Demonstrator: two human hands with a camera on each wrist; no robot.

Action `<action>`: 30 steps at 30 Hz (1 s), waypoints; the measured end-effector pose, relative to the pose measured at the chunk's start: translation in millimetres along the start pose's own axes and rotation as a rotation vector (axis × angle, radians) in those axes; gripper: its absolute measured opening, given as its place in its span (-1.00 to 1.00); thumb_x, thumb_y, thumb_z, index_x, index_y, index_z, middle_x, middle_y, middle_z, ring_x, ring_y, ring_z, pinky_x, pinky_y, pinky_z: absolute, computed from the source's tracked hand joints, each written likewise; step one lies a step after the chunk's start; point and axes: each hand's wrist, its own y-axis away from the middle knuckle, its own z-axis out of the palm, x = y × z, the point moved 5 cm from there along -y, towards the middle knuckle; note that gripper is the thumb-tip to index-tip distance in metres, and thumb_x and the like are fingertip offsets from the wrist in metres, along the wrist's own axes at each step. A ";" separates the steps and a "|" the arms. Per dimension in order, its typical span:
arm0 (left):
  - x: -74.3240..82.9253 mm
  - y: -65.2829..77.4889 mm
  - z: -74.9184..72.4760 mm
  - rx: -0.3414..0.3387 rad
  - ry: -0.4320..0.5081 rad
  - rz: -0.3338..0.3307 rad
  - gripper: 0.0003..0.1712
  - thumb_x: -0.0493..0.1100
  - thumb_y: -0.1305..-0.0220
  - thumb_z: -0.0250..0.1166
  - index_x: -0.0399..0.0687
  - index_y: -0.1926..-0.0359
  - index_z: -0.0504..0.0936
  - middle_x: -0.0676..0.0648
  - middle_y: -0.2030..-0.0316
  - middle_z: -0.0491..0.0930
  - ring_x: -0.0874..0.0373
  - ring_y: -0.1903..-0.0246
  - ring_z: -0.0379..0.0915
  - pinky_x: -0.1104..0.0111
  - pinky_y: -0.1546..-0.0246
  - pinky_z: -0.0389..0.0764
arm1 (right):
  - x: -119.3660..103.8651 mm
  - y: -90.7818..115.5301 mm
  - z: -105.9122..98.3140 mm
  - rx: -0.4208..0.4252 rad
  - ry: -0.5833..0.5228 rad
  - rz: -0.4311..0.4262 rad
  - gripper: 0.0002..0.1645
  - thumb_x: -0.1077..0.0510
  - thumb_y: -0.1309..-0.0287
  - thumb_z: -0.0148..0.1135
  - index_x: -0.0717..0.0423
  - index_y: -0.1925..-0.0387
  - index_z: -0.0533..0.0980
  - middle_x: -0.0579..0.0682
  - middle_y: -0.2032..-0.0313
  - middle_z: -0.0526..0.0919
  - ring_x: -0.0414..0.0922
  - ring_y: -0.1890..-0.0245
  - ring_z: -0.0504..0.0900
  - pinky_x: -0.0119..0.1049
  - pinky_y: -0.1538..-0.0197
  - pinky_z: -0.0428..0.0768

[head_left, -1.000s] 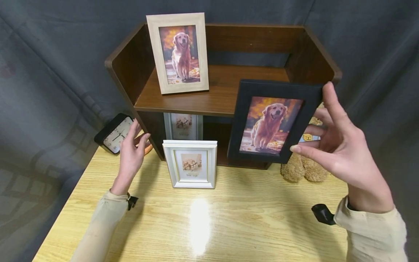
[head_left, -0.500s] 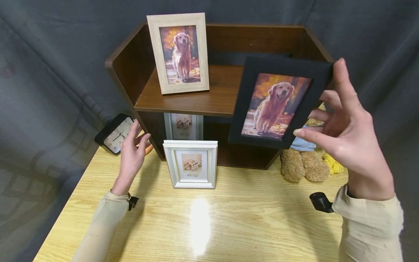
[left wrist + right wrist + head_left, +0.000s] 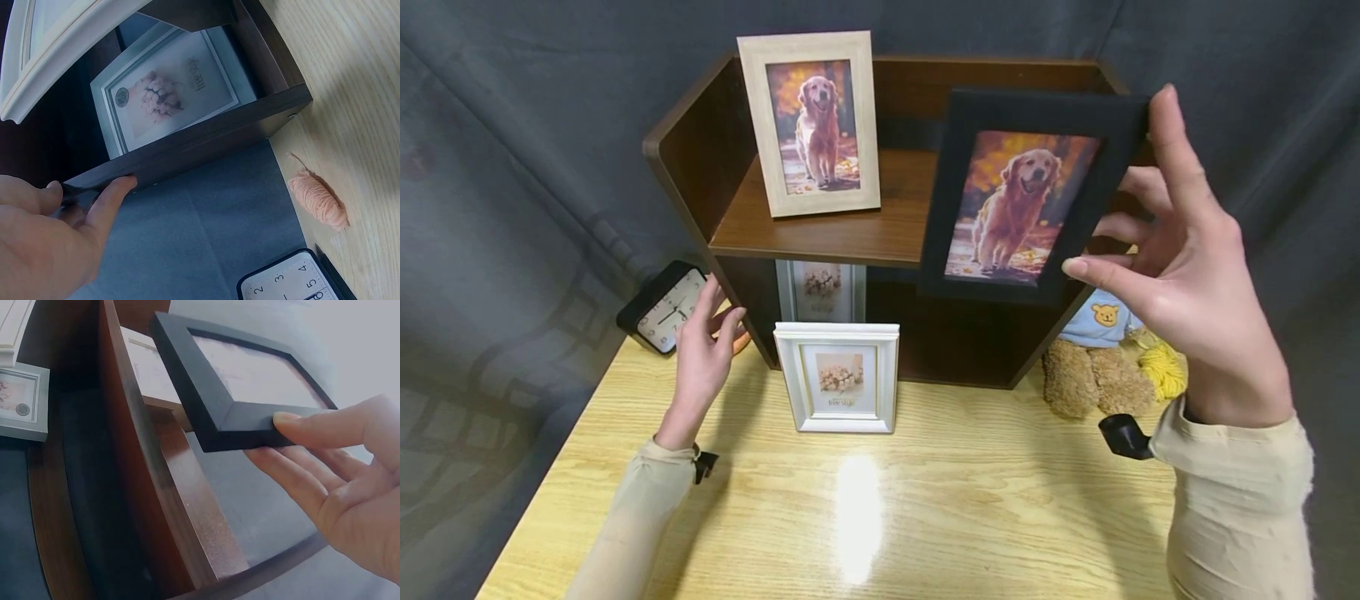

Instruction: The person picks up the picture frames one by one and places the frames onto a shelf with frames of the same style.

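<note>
My right hand (image 3: 1195, 258) grips a black picture frame (image 3: 940, 192) by its right edge, thumb on the front and fingers behind. The frame holds a dog photo and is raised, tilted, in front of the upper level of a brown wooden shelf (image 3: 820, 237). In the right wrist view, the black frame (image 3: 200, 412) overlaps the shelf's right part. My left hand (image 3: 700, 354) holds the shelf's left side panel (image 3: 206, 134) between thumb and fingers. A cream picture frame (image 3: 872, 125) with a dog photo stands on the upper level, at the left.
A white picture frame (image 3: 886, 375) stands on the table (image 3: 985, 500) before the shelf. A grey-green frame (image 3: 857, 292) sits in the lower level. An alarm clock (image 3: 673, 310) and peach yarn (image 3: 319, 200) lie left; a teddy bear (image 3: 1071, 379) and yellow yarn (image 3: 1163, 369) are right.
My right hand has lifted the black frame up from beside the lower level to the upper level, lately drifting slightly left. My left hand has stayed at the shelf's side.
</note>
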 end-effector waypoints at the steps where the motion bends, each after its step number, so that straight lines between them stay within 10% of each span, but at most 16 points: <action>1: 0.0 -0.1 0.1 -0.001 -0.001 -0.001 -0.23 -0.44 -0.58 0.18 0.11 -0.67 0.28 -0.17 -0.51 0.40 -0.36 -0.21 0.59 0.42 0.02 0.73 | 0.0 -1.8 0.8 0.003 0.006 0.000 0.30 0.65 -0.12 0.40 -0.10 -0.73 0.08 0.37 -0.44 0.32 0.12 -0.02 0.64 -0.38 -0.06 0.72; 13: 0.4 -0.3 0.4 0.000 0.001 0.005 -0.23 -0.44 -0.58 0.18 0.13 -0.67 0.30 -0.13 -0.50 0.41 -0.35 -0.22 0.59 0.55 0.03 0.69 | -0.9 -17.2 14.1 0.167 0.226 0.164 0.30 0.69 -0.19 0.23 -0.26 -0.74 0.05 0.21 -0.39 0.45 0.02 -0.06 0.68 -0.46 -0.12 0.69; 30: 0.6 0.9 0.5 0.006 -0.003 -0.009 -0.24 -0.44 -0.59 0.17 0.12 -0.67 0.30 -0.17 -0.50 0.41 -0.38 -0.19 0.60 0.68 0.08 0.64 | 7.6 -36.3 19.9 0.216 0.410 0.169 0.25 0.69 -0.24 0.17 -0.27 -0.73 0.08 0.05 -0.34 0.45 0.01 -0.06 0.62 -0.39 -0.11 0.65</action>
